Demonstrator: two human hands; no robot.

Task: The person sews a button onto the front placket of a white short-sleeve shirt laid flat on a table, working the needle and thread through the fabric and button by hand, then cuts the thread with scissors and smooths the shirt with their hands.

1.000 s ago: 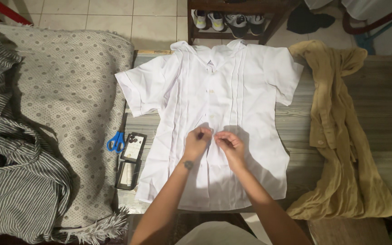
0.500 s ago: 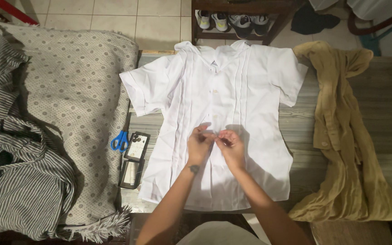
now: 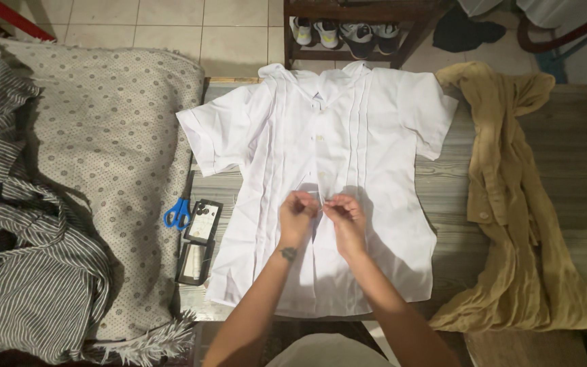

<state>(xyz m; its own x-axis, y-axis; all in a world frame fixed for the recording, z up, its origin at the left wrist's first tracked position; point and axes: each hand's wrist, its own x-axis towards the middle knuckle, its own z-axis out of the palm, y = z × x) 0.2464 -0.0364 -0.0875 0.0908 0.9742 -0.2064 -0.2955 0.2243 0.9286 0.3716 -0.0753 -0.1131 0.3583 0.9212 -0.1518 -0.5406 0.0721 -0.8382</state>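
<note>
Shirt [image 3: 348, 136], white and short-sleeved, is spread front-up on a wooden table [image 3: 565, 156], collar away from the person. Both hands are brought together on the placket at about mid-length. The left hand [image 3: 298, 216] is pinched shut on the placket edge, thumb against forefinger; the right hand [image 3: 343, 216] is likewise clamped on the opposite edge, its fingertips touching those of the left. What is gripped between them, a button or only cloth, is too small to be told.

Buttons already closed are seen in a line beyond the fingers, toward the collar; below the wrists the front appears not yet joined. For the step to be done well, the two edges should be kept level, the cloth held flat, and the hole drawn over the button without the placket being twisted.

Left of the left fingers, blue scissors [image 3: 179, 214] and a small open case [image 3: 197, 241] lie near the hem. Right of the right fingers, well apart, a tan garment [image 3: 511, 224] is heaped.
</note>
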